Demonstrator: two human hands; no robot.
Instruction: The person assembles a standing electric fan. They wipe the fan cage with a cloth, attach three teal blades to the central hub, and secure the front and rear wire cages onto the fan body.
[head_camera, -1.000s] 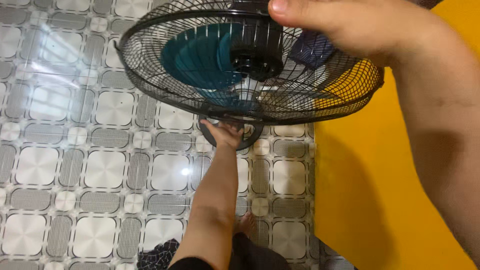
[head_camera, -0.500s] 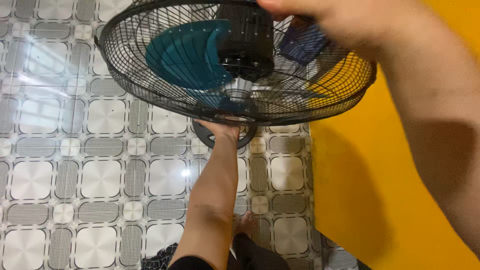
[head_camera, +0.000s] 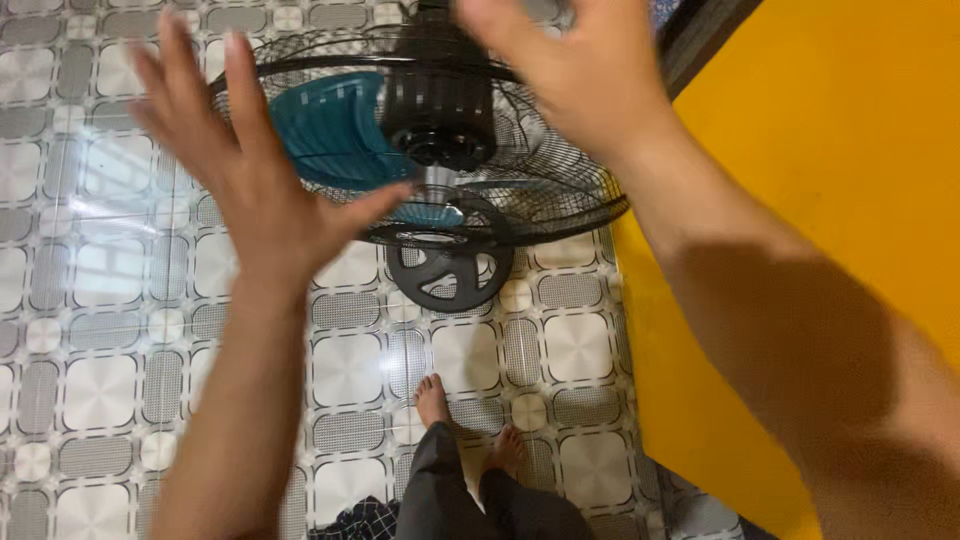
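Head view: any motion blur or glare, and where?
Head view: both hands are blurred, the left hand smeared at its spread fingertips, the right hand soft and cut by the top edge; the fan grille and blue blade stay fairly sharp; white glare streaks lie on the glossy floor tiles; a shadow darkens the right forearm.

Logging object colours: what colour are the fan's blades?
Teal blue fan blades, behind the black wire guard; head view.

Bright light, glare on tiles (head_camera: 110, 215), motion-blurred fingers (head_camera: 190, 70).
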